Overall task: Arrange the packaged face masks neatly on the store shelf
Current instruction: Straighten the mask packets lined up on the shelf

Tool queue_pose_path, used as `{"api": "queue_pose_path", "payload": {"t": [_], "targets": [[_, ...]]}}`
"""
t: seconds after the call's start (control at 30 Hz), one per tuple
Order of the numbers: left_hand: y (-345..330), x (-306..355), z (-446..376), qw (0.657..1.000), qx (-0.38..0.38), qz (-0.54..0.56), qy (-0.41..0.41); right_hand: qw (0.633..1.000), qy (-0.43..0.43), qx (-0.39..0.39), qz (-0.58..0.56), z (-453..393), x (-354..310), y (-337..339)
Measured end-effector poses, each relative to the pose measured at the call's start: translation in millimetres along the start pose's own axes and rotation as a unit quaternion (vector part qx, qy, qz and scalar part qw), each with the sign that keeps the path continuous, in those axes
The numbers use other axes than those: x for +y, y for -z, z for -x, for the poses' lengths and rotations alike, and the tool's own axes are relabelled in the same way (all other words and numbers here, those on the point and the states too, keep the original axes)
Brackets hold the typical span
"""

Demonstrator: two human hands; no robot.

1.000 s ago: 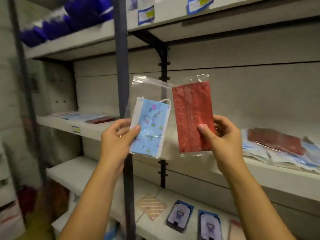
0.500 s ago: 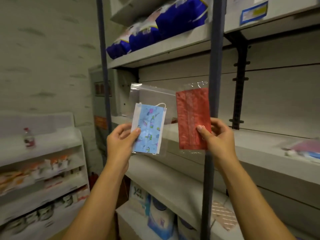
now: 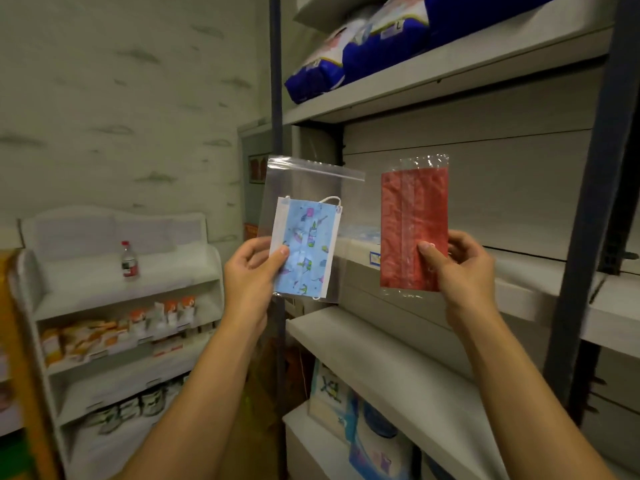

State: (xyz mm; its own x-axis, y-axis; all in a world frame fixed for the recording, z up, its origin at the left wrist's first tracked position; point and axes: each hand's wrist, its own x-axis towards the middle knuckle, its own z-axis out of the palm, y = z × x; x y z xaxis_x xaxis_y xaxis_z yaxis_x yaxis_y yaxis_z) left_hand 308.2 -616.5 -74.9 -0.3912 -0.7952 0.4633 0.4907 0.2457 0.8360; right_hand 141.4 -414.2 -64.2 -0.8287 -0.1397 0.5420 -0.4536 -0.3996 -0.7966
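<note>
My left hand [image 3: 251, 271] pinches a clear zip bag holding a light blue patterned face mask [image 3: 308, 251], upright in front of the shelving. My right hand [image 3: 460, 268] pinches a clear packet with a red face mask [image 3: 412, 230], also upright, a short gap to the right of the blue one. Both packets hang in the air in front of the grey store shelf [image 3: 512, 282]. A few pale blue mask packets [image 3: 360, 233] lie on that shelf behind the bags.
A dark metal upright [image 3: 595, 188] stands right of my right hand, another upright [image 3: 276, 98] left. Blue bulky packs [image 3: 367, 39] fill the top shelf. Boxed goods [image 3: 332, 396] sit below. A white side rack [image 3: 114, 306] at left holds a bottle [image 3: 129, 261] and small packets.
My view has swung left along the shelving, so the side rack now shows. My hands have moved apart, widening the gap between the two packets.
</note>
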Motion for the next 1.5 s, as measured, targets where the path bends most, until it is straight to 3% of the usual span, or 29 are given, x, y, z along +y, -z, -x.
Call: {"api": "queue_pose_path", "payload": {"t": [0.87, 1.23, 1.5], "targets": [[5.8, -145.0, -255.3, 0.999, 0.010, 0.022, 0.042, 0.999, -0.027, -0.035, 0.011, -161.0, 183.6, -177.2], [1.3, -214.5, -370.8, 0.992, -0.108, 0.026, 0.065, 0.997, -0.009, 0.051, 0.054, -212.2, 239.8, -238.5], [-21.6, -251.5, -423.7, 0.979, -0.171, 0.071, 0.091, 0.986, 0.034, 0.122, 0.107, -231.7, 260.4, -241.8]]}}
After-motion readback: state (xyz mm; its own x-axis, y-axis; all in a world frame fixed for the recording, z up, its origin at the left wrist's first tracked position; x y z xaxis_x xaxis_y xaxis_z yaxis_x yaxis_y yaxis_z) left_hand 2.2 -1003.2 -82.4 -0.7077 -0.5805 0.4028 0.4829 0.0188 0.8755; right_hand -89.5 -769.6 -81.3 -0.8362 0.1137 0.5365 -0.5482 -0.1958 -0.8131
